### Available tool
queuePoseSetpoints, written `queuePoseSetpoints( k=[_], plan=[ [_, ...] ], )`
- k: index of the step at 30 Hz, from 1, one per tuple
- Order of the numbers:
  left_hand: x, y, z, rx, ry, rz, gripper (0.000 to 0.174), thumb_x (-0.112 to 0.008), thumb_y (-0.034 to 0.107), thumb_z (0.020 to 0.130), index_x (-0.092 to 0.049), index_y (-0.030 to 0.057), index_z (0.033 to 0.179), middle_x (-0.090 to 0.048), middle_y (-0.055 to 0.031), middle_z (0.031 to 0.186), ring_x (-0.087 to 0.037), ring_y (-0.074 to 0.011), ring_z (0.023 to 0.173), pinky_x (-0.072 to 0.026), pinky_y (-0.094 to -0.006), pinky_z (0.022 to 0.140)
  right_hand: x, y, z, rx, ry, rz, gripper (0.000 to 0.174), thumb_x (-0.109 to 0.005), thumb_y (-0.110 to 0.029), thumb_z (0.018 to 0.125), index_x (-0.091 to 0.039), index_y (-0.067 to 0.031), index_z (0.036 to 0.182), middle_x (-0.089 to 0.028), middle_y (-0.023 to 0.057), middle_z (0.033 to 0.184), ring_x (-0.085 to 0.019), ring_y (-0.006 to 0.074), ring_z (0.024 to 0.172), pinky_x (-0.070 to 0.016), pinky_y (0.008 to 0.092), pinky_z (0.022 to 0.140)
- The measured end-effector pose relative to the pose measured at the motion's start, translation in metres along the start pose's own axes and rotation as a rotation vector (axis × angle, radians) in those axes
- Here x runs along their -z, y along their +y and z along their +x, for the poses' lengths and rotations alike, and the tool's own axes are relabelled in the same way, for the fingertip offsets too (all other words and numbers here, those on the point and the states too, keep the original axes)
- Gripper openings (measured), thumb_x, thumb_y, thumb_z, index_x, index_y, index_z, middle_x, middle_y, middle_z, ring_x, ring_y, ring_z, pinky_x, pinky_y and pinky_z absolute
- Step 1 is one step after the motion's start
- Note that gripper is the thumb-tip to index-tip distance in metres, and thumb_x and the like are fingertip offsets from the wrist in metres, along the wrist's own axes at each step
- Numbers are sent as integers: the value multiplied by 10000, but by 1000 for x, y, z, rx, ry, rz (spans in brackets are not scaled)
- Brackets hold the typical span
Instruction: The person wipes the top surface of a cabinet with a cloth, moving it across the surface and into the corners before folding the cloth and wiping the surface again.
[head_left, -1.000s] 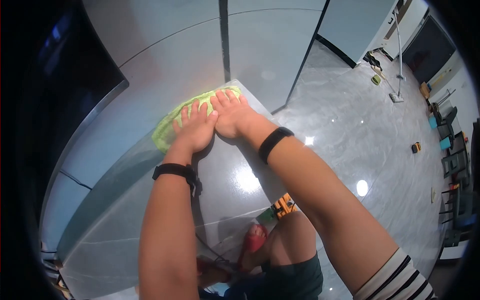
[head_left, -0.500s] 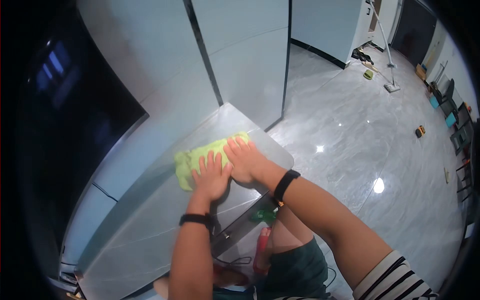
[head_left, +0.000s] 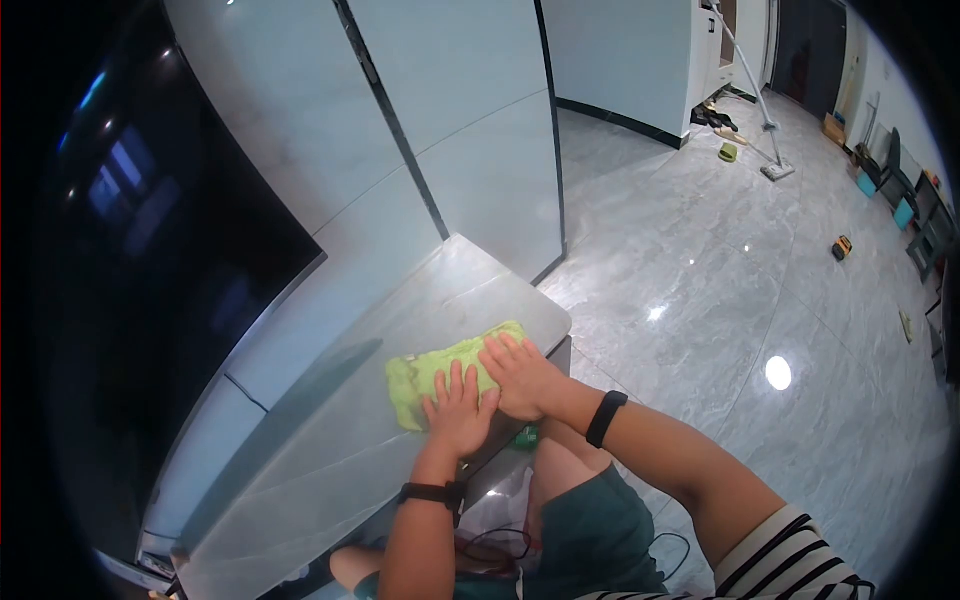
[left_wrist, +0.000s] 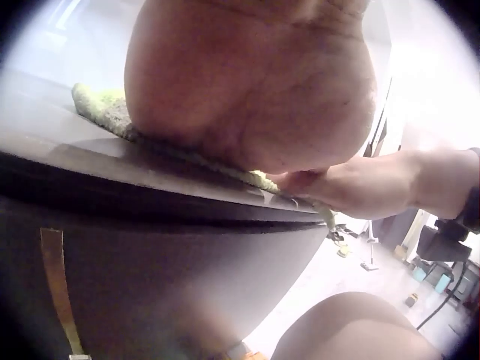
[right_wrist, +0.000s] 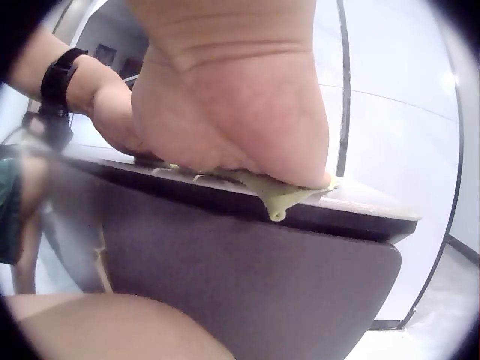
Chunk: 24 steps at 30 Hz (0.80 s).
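A yellow-green cloth [head_left: 405, 395] lies spread on the grey marbled cabinet top [head_left: 300, 470]. My left hand [head_left: 460, 412] presses on it with fingers spread. Beside it, my right hand [head_left: 522, 378] rests flat on the cloth's right part, its fingers straight. The two hands are close together, near the front edge. In the right wrist view a corner of the cloth [right_wrist: 277, 201] hangs over that edge, under the heel of the right hand [right_wrist: 232, 112]. The left wrist view shows the cloth [left_wrist: 101, 112] beneath the left palm [left_wrist: 247, 90].
A large black screen [head_left: 180, 260] stands at the left, by pale wall panels [head_left: 480, 120]. Below the top is a dark drawer front [right_wrist: 247, 277]. My bent knee [head_left: 575, 455] is close to it. Across the tiled floor stand a long-handled mop [head_left: 775, 172] and a green slipper [head_left: 728, 152].
Both hands and the cloth have slid from the wall side at the far end back toward the front edge. More of the far end of the top shows, and the head view has shifted.
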<state>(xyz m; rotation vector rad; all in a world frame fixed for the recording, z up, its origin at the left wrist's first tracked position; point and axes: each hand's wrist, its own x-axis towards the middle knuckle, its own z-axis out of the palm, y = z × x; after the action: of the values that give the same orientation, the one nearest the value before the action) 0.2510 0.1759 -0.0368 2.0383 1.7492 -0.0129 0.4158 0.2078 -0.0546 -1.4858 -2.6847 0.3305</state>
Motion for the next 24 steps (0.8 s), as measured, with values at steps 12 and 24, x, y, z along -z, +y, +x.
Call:
queuePoseSetpoints(
  k=[12,24],
  plan=[
    [5,-11,43,176,75,85,677,-323,509,1003,-182,135,1549,-61,-129,1634,-59,-387,1491,-112,-656,1135,13,26,40,-23,-41,2,748,-341,-517,964,-237,-35,1527,-159,162,1616,-130,331,1495,-140,492,1189],
    [54,-25,165,235,-39,109,714,-284,546,998,-45,197,1573,55,-75,1644,34,-355,1503,-60,-628,1163,32,87,158,-60,-108,10,812,-353,-589,949,-187,-63,1545,-129,153,1621,-88,323,1503,-124,495,1198]
  ],
)
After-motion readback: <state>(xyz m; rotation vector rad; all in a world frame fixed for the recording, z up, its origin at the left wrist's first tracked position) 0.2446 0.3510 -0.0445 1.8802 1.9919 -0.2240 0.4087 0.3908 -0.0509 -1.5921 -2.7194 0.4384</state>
